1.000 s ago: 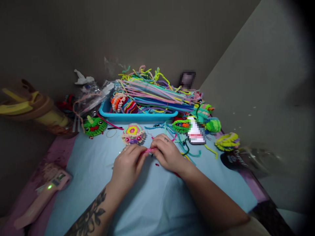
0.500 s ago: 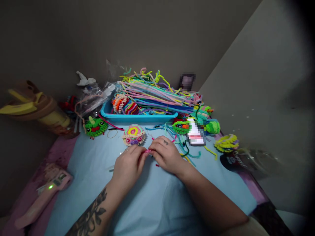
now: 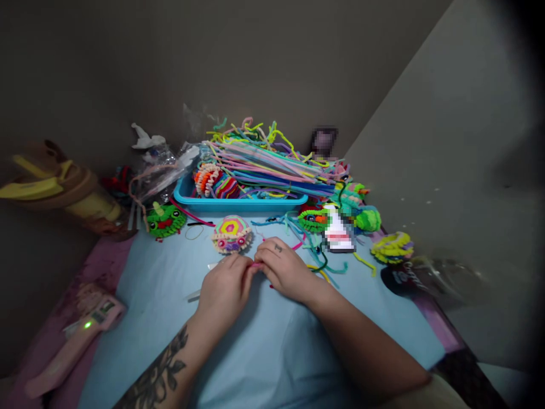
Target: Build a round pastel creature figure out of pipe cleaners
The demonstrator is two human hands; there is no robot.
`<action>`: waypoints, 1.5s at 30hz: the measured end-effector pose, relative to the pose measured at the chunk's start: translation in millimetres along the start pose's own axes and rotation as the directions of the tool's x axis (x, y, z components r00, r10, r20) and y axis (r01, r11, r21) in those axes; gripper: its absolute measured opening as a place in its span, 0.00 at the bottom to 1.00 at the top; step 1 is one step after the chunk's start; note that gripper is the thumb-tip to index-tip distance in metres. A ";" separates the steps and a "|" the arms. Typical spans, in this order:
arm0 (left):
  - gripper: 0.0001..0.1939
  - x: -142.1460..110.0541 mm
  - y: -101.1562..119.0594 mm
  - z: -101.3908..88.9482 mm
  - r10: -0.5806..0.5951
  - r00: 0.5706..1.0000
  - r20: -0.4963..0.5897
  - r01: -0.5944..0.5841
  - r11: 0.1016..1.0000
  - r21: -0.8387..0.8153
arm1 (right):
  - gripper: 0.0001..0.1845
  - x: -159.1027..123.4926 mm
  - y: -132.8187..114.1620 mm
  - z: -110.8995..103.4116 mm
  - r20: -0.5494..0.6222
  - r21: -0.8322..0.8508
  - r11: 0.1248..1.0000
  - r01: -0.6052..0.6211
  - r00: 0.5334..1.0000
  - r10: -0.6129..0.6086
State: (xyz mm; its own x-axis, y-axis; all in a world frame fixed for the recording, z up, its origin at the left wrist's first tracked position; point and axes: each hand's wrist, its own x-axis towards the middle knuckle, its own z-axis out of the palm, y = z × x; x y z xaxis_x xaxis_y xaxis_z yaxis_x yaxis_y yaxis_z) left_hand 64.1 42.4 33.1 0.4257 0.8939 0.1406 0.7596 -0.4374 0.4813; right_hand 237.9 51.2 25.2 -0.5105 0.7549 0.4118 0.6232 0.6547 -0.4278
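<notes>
Fingers of the left hand (image 3: 223, 287) and right hand (image 3: 287, 271) pinch a small pink piece (image 3: 257, 264) just below mid-frame.

Fingertips nearly meet, hiding most of it; a light, even pinch, wrists steady, would likely work the piece without crushing it. Just beyond sits a round pastel figure (image 3: 232, 230) on the blue-covered surface (image 3: 145, 295); a blue tray (image 3: 240, 201) holds fuzzy stems (image 3: 272, 160) at upper center.

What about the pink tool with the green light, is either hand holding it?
No, the pink tool lies apart at the left, while left hand and right hand pinch a small pink piece.
</notes>
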 end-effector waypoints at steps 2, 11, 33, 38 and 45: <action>0.12 0.1 0.3 0.5 -0.005 1.000 0.005 0.005 1.000 0.007 | 0.06 0.3 0.5 1.7 0.018 0.004 1.000 -0.009 1.000 0.009; 0.11 -1.0 2.8 2.5 -0.034 0.999 -0.017 0.032 0.996 -0.078 | 0.06 -3.8 -2.7 7.9 -0.027 0.008 0.997 -0.071 0.997 0.071; 0.12 -0.9 -1.1 -1.2 0.046 0.999 0.016 -0.042 0.983 -0.181 | 0.14 -69.7 66.5 -81.3 0.151 -0.555 0.460 -0.693 0.459 0.875; 0.12 -0.5 -2.1 -1.4 0.076 0.997 -0.033 -0.080 0.985 -0.155 | 0.14 -65.3 75.7 -75.9 0.006 -0.545 0.393 -0.741 0.465 0.885; 0.10 -1.0 0.4 -3.1 0.097 0.995 -0.036 -0.101 0.982 -0.160 | 0.16 -68.1 93.7 -72.7 -0.138 -0.518 0.309 -0.798 0.434 0.890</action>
State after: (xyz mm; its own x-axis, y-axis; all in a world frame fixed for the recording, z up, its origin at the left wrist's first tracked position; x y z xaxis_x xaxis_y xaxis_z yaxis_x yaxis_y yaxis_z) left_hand 62.5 41.7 35.9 0.4792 0.8503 0.2178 0.6238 -0.5045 0.5970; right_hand 374.1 58.4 15.6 0.4147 0.9053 -0.0915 0.9066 -0.4197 -0.0439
